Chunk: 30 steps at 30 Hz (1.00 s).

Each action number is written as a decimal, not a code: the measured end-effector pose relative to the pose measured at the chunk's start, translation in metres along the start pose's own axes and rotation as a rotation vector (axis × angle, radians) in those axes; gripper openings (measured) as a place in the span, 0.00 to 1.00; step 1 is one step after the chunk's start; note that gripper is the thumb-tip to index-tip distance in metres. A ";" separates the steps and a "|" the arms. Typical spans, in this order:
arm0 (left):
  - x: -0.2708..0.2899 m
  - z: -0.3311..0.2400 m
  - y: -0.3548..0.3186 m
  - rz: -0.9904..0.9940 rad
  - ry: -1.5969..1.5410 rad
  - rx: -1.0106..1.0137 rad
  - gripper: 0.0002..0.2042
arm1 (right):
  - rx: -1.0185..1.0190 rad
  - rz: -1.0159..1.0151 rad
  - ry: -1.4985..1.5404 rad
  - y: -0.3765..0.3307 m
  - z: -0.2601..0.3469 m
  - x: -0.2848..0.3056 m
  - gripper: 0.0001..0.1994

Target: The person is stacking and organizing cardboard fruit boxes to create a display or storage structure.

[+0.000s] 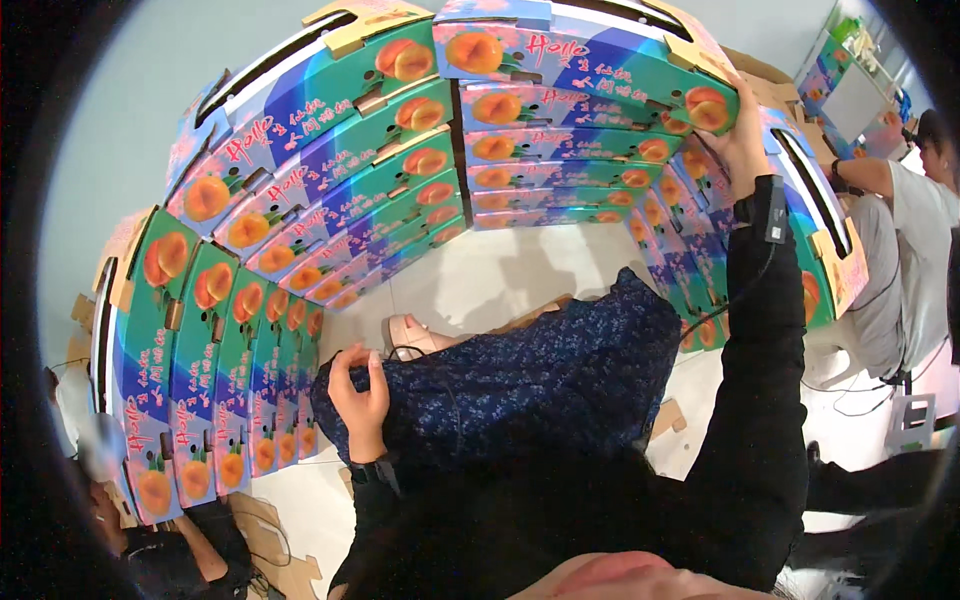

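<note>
Peach-printed cardboard fruit boxes in green, blue and pink stand in tall stacks in front of me. My right hand (742, 150) reaches forward and grips the right corner of the top fruit box (590, 62) on the middle stack, fingers curling around its lower edge. Close to my body, over my dark blue patterned skirt (520, 375), hovers my left hand (360, 400). Its fingers are loosely bent and apart, with nothing in them. Nearest to that hand is the left stack of fruit boxes (185, 340), which it does not touch.
More stacks rise at the back left (320, 110) and at the right (810, 200). A person in grey (915, 220) is at the far right, and another person's arm (200, 550) shows at lower left. Flat cardboard pieces (275, 545) and cables lie on the pale floor (470, 270).
</note>
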State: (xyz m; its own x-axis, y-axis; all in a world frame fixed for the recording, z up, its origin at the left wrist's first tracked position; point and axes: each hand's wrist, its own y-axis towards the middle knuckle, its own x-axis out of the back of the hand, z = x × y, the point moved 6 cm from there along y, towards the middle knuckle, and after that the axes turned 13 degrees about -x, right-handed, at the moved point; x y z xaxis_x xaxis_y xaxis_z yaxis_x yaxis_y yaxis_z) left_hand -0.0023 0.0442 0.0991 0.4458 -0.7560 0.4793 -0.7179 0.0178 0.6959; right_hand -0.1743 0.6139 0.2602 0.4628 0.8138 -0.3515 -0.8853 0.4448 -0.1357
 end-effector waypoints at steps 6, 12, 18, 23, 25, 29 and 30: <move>-0.012 -0.001 0.035 0.062 -0.090 -0.025 0.17 | 0.047 -0.100 -0.082 -0.046 0.030 0.013 0.25; -0.070 -0.058 0.111 0.298 -0.385 -0.256 0.30 | 0.076 -0.167 0.052 -0.138 0.031 0.054 0.24; -0.130 -0.163 0.132 0.377 -0.739 -0.442 0.41 | 0.046 -0.314 0.202 -0.216 0.019 0.135 0.25; -0.156 -0.215 0.135 0.464 -0.923 -0.535 0.49 | 0.089 -0.441 0.327 -0.262 0.035 0.200 0.25; -0.162 -0.224 0.134 0.485 -0.942 -0.591 0.50 | 0.195 -0.575 0.368 -0.274 0.049 0.227 0.26; -0.172 -0.219 0.126 0.504 -0.914 -0.494 0.47 | 0.345 -0.633 0.330 -0.270 0.068 0.250 0.25; -0.172 -0.215 0.122 0.499 -0.913 -0.494 0.47 | 0.389 -0.619 0.307 -0.266 0.069 0.251 0.24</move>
State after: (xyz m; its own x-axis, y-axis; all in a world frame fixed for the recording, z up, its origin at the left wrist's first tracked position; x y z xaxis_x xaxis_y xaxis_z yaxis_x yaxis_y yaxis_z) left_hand -0.0518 0.3174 0.2168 -0.5270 -0.7813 0.3346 -0.3279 0.5501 0.7680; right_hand 0.1807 0.7252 0.2726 0.7824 0.2612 -0.5653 -0.3653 0.9277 -0.0770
